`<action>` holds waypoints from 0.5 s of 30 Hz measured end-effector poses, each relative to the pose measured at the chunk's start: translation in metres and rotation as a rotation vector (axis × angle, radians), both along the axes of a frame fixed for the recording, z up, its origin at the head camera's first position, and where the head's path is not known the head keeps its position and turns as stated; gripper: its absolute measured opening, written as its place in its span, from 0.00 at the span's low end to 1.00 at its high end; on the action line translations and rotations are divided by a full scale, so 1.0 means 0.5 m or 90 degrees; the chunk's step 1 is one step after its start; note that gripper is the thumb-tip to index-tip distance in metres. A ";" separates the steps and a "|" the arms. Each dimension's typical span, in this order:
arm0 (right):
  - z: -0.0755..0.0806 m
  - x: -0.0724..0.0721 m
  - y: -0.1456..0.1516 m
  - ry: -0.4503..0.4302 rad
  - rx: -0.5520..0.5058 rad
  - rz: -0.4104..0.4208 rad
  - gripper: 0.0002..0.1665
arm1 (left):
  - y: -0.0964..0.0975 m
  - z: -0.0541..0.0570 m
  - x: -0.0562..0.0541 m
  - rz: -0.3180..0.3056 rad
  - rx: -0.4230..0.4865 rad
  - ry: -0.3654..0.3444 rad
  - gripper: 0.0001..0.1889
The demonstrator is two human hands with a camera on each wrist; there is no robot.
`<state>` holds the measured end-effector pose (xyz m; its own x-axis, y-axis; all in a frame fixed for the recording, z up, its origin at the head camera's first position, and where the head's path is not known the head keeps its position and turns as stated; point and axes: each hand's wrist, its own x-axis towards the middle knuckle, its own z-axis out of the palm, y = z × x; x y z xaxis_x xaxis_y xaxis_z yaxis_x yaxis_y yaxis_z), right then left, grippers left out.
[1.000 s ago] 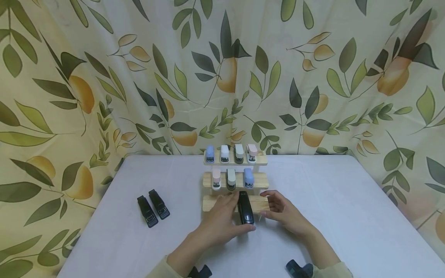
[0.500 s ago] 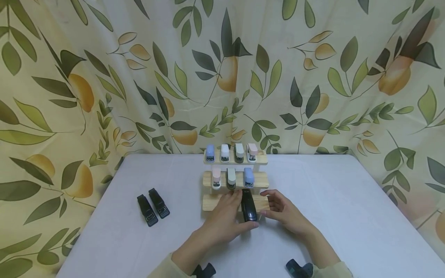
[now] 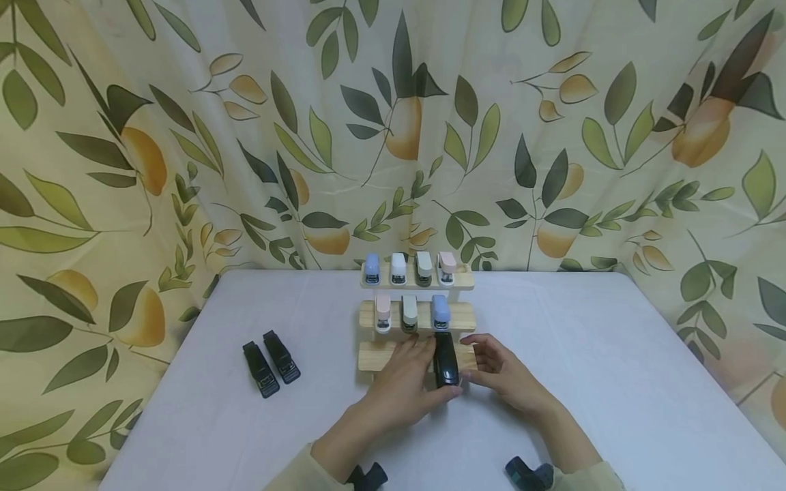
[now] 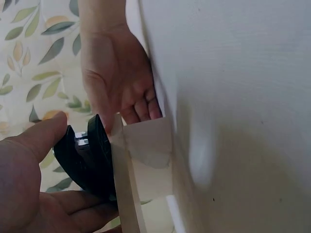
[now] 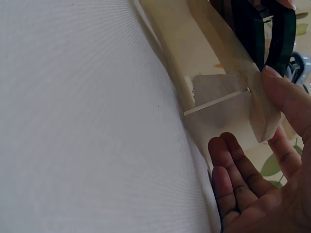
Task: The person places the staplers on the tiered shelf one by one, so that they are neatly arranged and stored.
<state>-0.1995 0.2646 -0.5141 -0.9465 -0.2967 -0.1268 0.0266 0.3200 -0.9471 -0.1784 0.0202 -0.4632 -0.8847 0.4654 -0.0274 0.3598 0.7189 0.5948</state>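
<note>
A black stapler (image 3: 446, 361) lies front to back on the lowest wooden shelf (image 3: 371, 356) of a three-tier stand. My left hand (image 3: 402, 378) holds it, fingers along its left side and thumb at its front end. Metal shows at the stapler's front in the left wrist view, between its black upper and lower arms. My right hand (image 3: 506, 378) grips the right end of that shelf. In the right wrist view its thumb rests on the shelf board (image 5: 265, 116) beside the stapler, while other fingers curl near the clear support (image 5: 218, 111) underneath.
Small pastel staplers stand in rows on the middle shelf (image 3: 457, 317) and top shelf (image 3: 463, 276). Two more black staplers, one nearer (image 3: 260, 370) and one farther (image 3: 282, 356), lie left on the white-covered table (image 3: 583, 354). A leaf-patterned curtain (image 3: 393, 136) hangs behind.
The black stapler has slid to the right along the lowest shelf, with my left hand moving along with it. My right hand has stayed at the shelf's end.
</note>
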 end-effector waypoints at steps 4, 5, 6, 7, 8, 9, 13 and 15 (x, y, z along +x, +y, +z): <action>0.000 -0.001 0.001 0.003 0.000 0.002 0.38 | 0.006 0.002 0.001 -0.001 0.003 -0.009 0.51; 0.000 -0.001 0.002 0.003 0.000 0.002 0.37 | 0.007 0.003 0.001 -0.001 0.007 -0.011 0.50; 0.001 0.000 0.003 0.006 0.001 0.004 0.37 | 0.008 0.004 0.002 0.001 0.007 -0.014 0.50; 0.001 0.000 0.003 0.009 0.002 0.005 0.37 | 0.009 0.004 0.002 0.001 0.008 -0.014 0.50; 0.001 0.000 0.004 0.012 0.001 0.007 0.37 | 0.011 0.005 0.002 0.002 0.008 -0.014 0.50; 0.002 0.000 0.004 0.014 0.000 0.008 0.37 | 0.011 0.005 0.002 0.002 0.008 -0.014 0.50; 0.002 0.000 0.004 0.014 0.004 0.008 0.37 | 0.013 0.004 0.001 0.001 0.003 -0.013 0.51; 0.002 0.000 0.004 0.008 0.005 0.004 0.37 | 0.014 0.003 0.001 0.001 0.005 -0.014 0.51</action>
